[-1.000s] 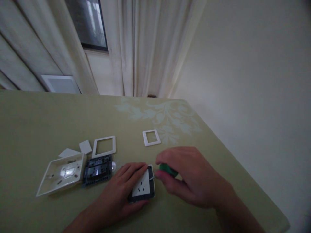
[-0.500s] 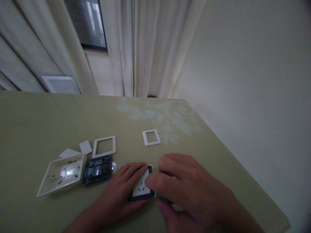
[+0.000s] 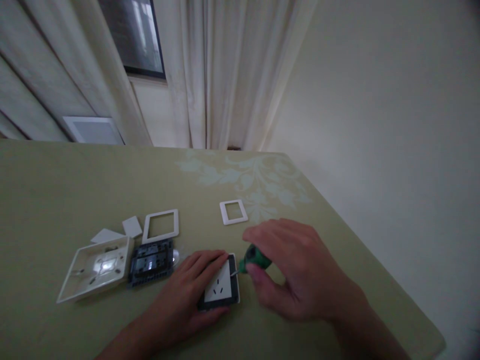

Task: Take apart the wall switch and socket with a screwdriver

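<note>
Near the table's front, a white wall socket (image 3: pixel 219 286) with a dark border lies face up in a white box. My left hand (image 3: pixel 191 282) grips it from the left, fingers along its far side and thumb along the near side. My right hand (image 3: pixel 296 270) holds a green-handled screwdriver (image 3: pixel 255 258) just right of the socket. Its thin metal shaft slants down to the left, and the tip meets the socket's right border; a screw there is too small to make out.
To the left lie an open white back box (image 3: pixel 93 270), a dark switch frame (image 3: pixel 152 261), two white plates (image 3: pixel 132 227) and a larger white cover frame (image 3: pixel 161 225). A smaller square frame (image 3: pixel 233 212) lies beyond the socket. The table (image 3: pixel 318 215) ends along a wall at right.
My right hand has lifted and turned back to the right, uncovering the screwdriver and the socket's right side. My left hand and the socket stay in place.
</note>
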